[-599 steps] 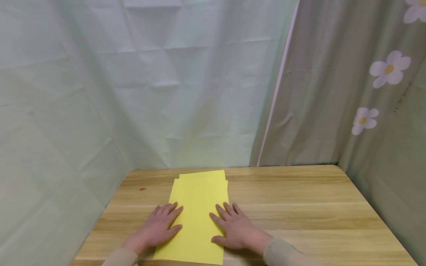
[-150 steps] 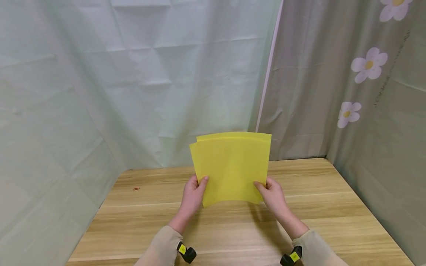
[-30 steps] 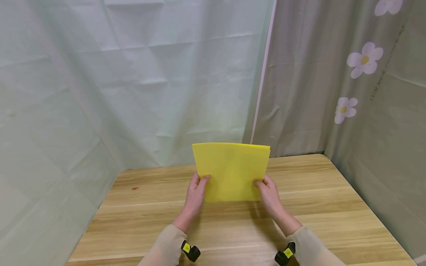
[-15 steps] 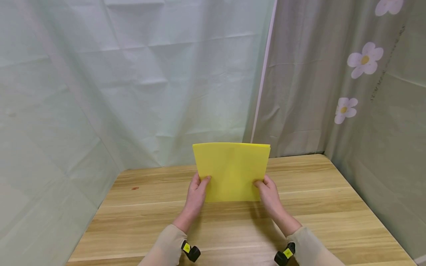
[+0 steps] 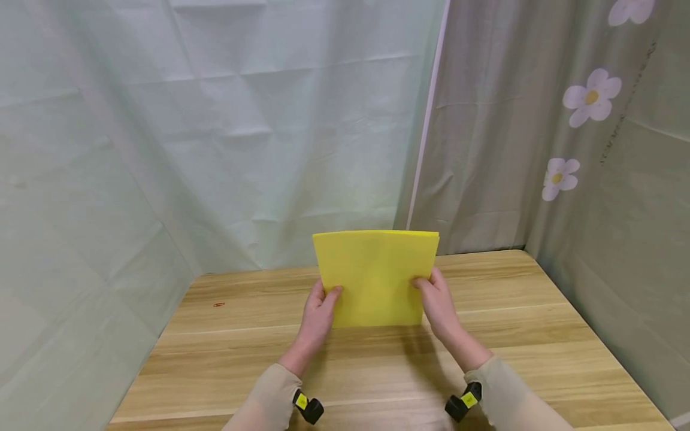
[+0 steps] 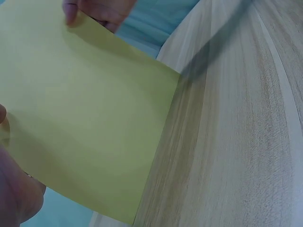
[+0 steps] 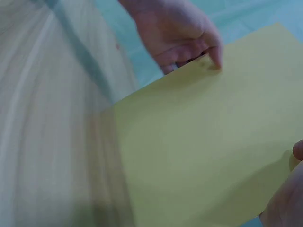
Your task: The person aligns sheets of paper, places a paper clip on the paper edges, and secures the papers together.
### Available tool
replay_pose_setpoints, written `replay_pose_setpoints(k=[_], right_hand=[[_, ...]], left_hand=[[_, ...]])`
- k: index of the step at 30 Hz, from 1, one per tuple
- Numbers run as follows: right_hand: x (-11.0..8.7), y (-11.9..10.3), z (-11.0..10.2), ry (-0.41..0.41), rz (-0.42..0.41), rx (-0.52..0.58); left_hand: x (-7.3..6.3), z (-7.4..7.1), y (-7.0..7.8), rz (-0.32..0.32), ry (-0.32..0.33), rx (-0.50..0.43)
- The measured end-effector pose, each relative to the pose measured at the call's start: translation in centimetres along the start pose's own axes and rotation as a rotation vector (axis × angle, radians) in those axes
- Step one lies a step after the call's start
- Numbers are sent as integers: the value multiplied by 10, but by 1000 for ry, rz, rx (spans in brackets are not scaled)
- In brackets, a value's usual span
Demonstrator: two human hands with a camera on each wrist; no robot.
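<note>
Head, left hand (image 5: 317,317): gripping yellow paper (image 5: 377,275) by its left edge between thumb (image 5: 333,294) and fingers (image 5: 316,291).
Head, right hand (image 5: 439,305): gripping the right edge likewise.
Head, red paper clip (image 5: 218,304): lying on the surface (image 5: 539,341), leftward.
Left wrist, yellow paper: being held up between both hands.
Right wrist, left hand: laying its thumb against the front.

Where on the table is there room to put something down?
The biggest bare patch of the table is on the right, between the right sleeve and the table's right edge. Another lies on the left, between the paper clip and the left sleeve. The middle is crowded: the left hand and right hand grip the yellow paper there.
</note>
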State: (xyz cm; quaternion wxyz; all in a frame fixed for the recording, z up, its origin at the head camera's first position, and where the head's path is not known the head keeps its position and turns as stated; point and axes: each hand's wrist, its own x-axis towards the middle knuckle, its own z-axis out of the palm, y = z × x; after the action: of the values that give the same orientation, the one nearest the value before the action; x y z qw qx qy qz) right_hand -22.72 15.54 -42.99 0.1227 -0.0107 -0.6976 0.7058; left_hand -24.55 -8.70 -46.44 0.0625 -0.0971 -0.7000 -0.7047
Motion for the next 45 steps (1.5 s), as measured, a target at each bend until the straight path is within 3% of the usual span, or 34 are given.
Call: replay_pose_setpoints(k=[15,25,38,45], right_hand=[[15,-52,4,-7,-136,57],[20,-82,2,-38,-132,88],[19,-84,3,-60,-131,89],[22,-93,4,-40,-227,45]], left_hand=[[0,0,-1,-20,-15,-32],[0,1,-1,-25,-15,-38],[-1,3,-1,-27,17,-33],[-2,3,0,-7,17,20]])
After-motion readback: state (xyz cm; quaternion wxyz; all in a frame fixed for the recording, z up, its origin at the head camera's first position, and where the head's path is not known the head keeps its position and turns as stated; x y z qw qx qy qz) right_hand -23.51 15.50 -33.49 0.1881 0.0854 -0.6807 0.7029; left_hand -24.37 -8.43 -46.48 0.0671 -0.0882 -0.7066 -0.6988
